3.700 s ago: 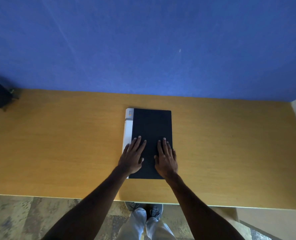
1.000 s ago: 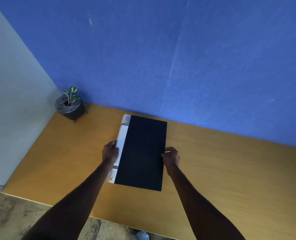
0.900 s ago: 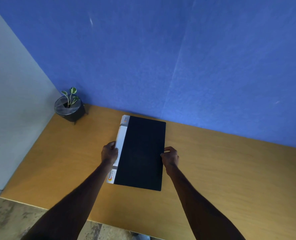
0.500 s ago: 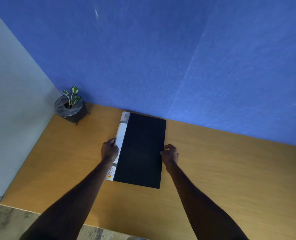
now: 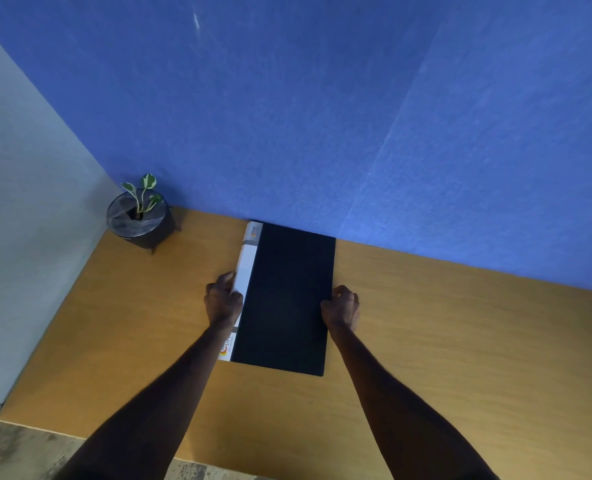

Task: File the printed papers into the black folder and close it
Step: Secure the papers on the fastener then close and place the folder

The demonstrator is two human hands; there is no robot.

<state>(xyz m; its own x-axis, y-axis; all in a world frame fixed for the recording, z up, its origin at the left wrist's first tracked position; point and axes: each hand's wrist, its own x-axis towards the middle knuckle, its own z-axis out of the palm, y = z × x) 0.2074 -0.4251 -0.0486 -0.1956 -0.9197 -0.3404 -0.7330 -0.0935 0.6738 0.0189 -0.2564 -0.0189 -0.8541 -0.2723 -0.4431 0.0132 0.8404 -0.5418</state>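
The black folder [image 5: 287, 296] lies closed and flat on the wooden desk [image 5: 460, 341], its far edge touching the blue wall. A white spine strip with a small logo runs down its left side. My left hand [image 5: 222, 299] curls around the spine edge at mid-length. On the opposite long edge my right hand [image 5: 341, 306] grips the cover with bent fingers. No printed papers are visible; the cover hides the inside.
A small potted plant [image 5: 140, 216] in a dark pot stands in the desk's far left corner. The blue wall [image 5: 322, 116] rises behind the desk and a grey wall [image 5: 20, 220] bounds it on the left. The desk's near edge [image 5: 79, 436] runs below my forearms.
Earlier both hands lay flat on the cover; now they hold the folder's two long edges. In the last second the folder slid away from me until its far edge met the wall.
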